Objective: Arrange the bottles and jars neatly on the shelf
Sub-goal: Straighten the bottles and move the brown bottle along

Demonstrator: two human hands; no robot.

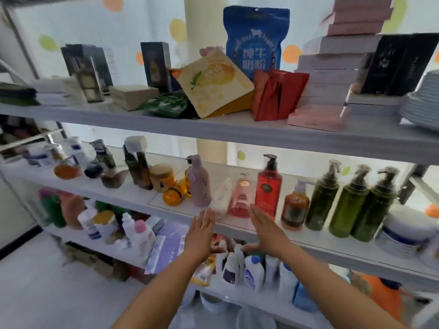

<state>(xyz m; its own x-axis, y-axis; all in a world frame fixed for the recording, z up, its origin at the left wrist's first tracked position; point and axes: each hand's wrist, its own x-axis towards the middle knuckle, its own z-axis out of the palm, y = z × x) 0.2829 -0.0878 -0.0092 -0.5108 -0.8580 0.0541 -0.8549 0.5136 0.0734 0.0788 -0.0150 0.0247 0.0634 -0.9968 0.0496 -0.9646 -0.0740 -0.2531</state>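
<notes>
I see both hands raised to the front lip of the middle shelf, palms turned toward each other. The left hand and right hand each show a fully open grip, fingers straight and together, holding nothing. Between them, just left of the red pump bottle, stand a white bottle and a pink bottle. Both are too blurred for me to say whether the fingertips touch them.

The step looks like squaring up this pair. To do it well, I'd bring the palms in evenly and low on the bodies, so the bottles slide rather than tip. The right hand is just beside the red pump bottle and should stay off it.

Right of the red pump bottle, a brown bottle and three green bottles already form a row to line up with. Farther left, past a mauve bottle, an orange bottle lies on its side and likely needs standing next.
</notes>
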